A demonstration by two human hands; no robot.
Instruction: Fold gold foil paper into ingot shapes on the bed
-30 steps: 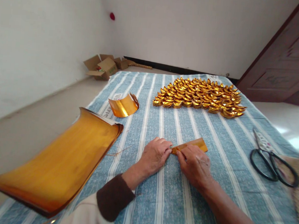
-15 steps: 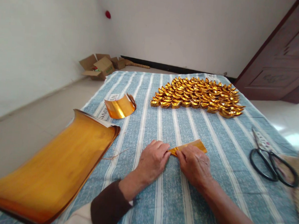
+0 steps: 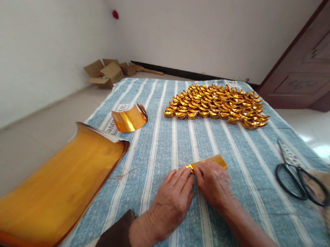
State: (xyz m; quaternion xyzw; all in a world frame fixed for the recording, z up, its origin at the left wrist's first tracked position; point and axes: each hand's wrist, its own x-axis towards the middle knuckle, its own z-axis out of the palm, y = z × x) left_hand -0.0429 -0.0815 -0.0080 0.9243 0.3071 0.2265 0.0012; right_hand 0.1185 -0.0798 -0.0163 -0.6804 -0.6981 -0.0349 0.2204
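A folded strip of gold foil paper (image 3: pixel 210 161) lies on the blue striped cloth (image 3: pixel 236 150) just ahead of my hands. My left hand (image 3: pixel 173 200) rests flat on the cloth, its fingertips pressing the strip's near left end. My right hand (image 3: pixel 213 184) lies over the strip's lower edge with the fingers pinching the same folded end. Part of the strip is hidden under my right fingers.
A big curled stack of gold foil sheets (image 3: pixel 51 191) lies at the left. A small curled gold piece (image 3: pixel 128 118) sits beyond it. Several rows of folded gold ingots (image 3: pixel 216 105) fill the far middle. Black-handled scissors (image 3: pixel 298 174) lie at the right. Cardboard boxes (image 3: pixel 103 73) stand on the floor.
My left hand has slid back toward me and flattened, its fingers now pointing at the strip's end. The right hand has stayed on the strip. The view has shifted slightly.
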